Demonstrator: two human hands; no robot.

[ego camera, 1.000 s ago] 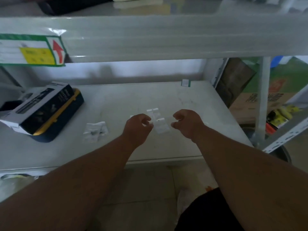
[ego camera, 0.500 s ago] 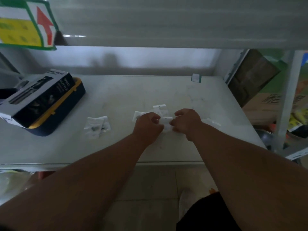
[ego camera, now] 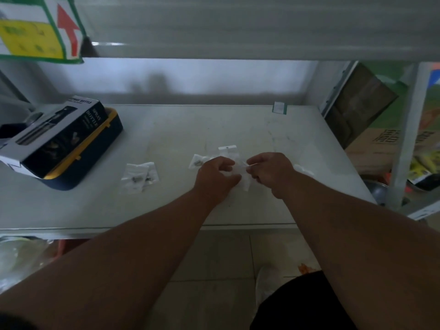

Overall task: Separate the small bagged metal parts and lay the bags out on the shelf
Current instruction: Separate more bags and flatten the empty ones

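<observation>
Bag [ego camera: 245,181] between both hands' grips, over shelf [ego camera: 166,139].

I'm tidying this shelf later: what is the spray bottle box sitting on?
The spray bottle box rests tilted on a dark blue case with a yellow rim, which lies on the shelf. Most of the case top is covered by the box.
</observation>
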